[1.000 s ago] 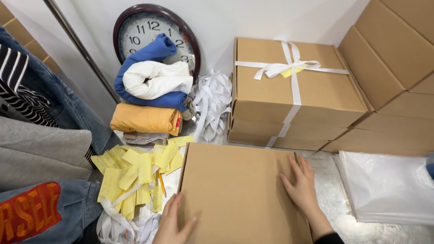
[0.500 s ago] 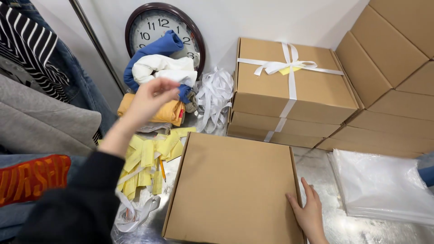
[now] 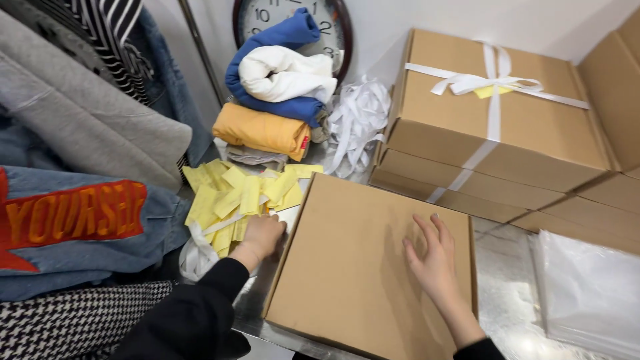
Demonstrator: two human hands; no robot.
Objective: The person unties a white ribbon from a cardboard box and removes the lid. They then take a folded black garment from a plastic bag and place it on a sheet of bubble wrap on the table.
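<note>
Fingers of the right hand (image 3: 437, 257) lie spread flat on the closed cardboard box (image 3: 370, 267), holding nothing, pinning it steady. The left hand (image 3: 262, 235) curls loosely among the yellow paper slips (image 3: 230, 193); its grasp cannot be made out.

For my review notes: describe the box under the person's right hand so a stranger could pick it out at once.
Start from the round wall clock and drop past the folded clothes to the metal table. The plain cardboard box lies flat at the near edge, the right hand spread on its lid. Unlike the ribbon-tied box behind, it carries no white ribbon.
</note>
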